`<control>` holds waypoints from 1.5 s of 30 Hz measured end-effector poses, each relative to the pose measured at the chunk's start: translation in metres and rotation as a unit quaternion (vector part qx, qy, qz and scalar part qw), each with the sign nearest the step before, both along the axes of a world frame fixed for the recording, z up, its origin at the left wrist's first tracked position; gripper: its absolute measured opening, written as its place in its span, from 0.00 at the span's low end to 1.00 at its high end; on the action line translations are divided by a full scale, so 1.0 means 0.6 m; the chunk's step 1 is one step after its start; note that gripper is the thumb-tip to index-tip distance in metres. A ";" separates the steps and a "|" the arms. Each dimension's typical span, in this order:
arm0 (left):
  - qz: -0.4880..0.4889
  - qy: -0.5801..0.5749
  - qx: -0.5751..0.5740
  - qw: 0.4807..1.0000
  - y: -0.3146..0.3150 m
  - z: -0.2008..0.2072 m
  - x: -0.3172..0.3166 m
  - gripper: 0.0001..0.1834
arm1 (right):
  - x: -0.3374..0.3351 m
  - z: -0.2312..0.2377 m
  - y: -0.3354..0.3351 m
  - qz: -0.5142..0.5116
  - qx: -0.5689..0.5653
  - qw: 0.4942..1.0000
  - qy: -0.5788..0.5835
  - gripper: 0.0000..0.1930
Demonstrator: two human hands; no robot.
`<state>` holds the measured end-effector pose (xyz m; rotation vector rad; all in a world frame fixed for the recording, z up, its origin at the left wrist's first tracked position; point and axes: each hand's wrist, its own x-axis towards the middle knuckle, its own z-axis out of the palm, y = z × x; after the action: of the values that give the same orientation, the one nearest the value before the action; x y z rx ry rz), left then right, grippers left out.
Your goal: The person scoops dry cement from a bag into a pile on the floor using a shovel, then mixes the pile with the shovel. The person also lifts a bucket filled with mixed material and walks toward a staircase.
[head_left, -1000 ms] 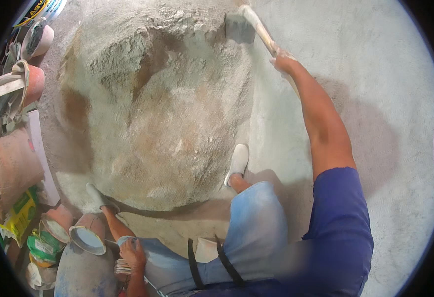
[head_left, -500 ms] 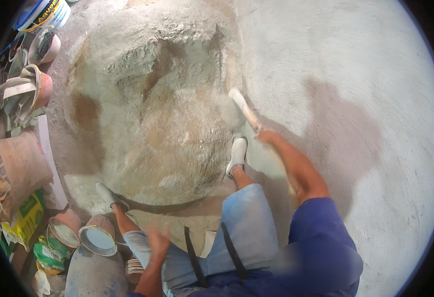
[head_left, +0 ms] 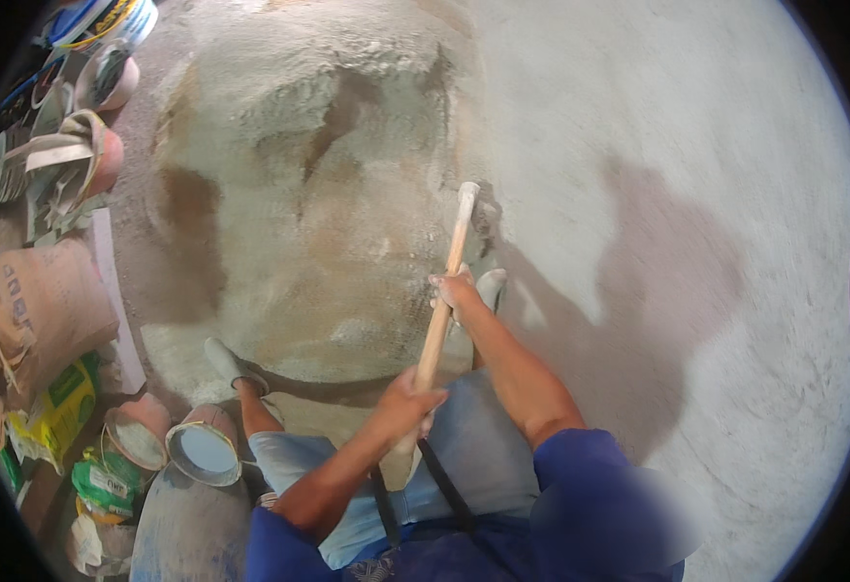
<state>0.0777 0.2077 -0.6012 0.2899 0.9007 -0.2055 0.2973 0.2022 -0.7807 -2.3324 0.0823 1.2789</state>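
A pale wooden handle point(head_left: 436, 339) runs up from my lap to a grey, dust-coated end fitting; it looks like a hoe, its blade hardly visible. My right hand point(head_left: 457, 293) is wrapped round the handle's upper middle. Lower down, my left hand point(head_left: 411, 405) is closed round the same handle close to its butt end. The tool's far end meets the right edge of a broad heap of grey and brown sandy mix point(head_left: 337, 233). My shoes straddle the near edge of this heap, the right one partly hidden behind my right arm.
Along the left stand a bucket of grayish liquid point(head_left: 206, 451), a drum point(head_left: 187, 529), a paper sack point(head_left: 42, 306), a yellow-green bag point(head_left: 61, 412) and buckets holding tools point(head_left: 95, 160). A smooth grey floor point(head_left: 764, 194) spreads to the right, with my shadow on it.
My left hand, free before, has come up and taken hold of the handle. My right hand has moved left, and the tool now slants from upper right to lower left.
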 end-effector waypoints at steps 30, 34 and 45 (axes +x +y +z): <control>-0.247 0.283 0.460 0.805 0.128 -0.123 -0.181 0.15 | -0.252 -0.090 0.343 0.021 0.068 0.995 0.063 0.24; -0.267 0.260 0.422 0.827 0.049 -0.073 -0.196 0.18 | -0.260 -0.066 0.245 0.036 -0.013 0.989 0.144 0.06; -0.460 0.192 0.308 0.811 -0.119 0.200 -0.423 0.18 | -0.443 0.211 -0.067 -0.251 0.027 0.924 0.287 0.12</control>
<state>-0.1762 0.1361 -0.4810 1.3406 1.1555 -0.9025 0.0315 0.1622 -0.6539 -1.6530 0.7697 1.5965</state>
